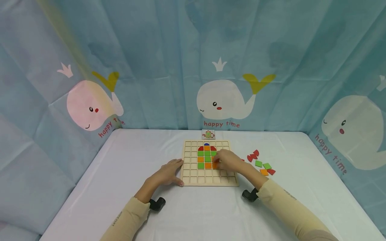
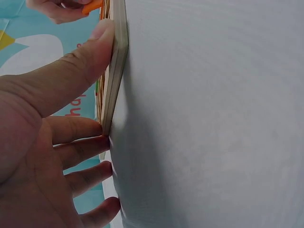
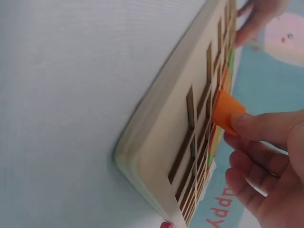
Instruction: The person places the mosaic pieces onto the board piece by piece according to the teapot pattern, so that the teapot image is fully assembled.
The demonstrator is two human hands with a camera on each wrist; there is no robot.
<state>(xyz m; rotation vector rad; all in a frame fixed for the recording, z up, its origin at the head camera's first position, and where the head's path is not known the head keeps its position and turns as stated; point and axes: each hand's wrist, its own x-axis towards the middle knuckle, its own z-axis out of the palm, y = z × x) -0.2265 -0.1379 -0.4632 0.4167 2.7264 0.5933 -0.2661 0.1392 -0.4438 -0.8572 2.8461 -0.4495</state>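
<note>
A wooden grid board (image 1: 193, 180) lies on the table, with green, orange, red and blue tiles set in its middle cells. My left hand (image 1: 170, 173) rests at its left side; in the left wrist view the thumb lies on the board's edge and the other fingers are fairly straight. Over the right part of the tile pattern, my right hand (image 1: 228, 160) pinches an orange square tile (image 3: 225, 111) between thumb and fingers. That tile is tilted against the grid in the right wrist view. Part of the pattern is hidden behind the right hand.
Right of the board lie loose tiles: red quarter-round pieces (image 1: 251, 158), green squares (image 1: 258, 163) and an orange square (image 1: 264, 172). A small pattern card (image 1: 208, 134) stands behind the board. A whale-print curtain (image 1: 150, 83) borders the white table (image 1: 120, 157).
</note>
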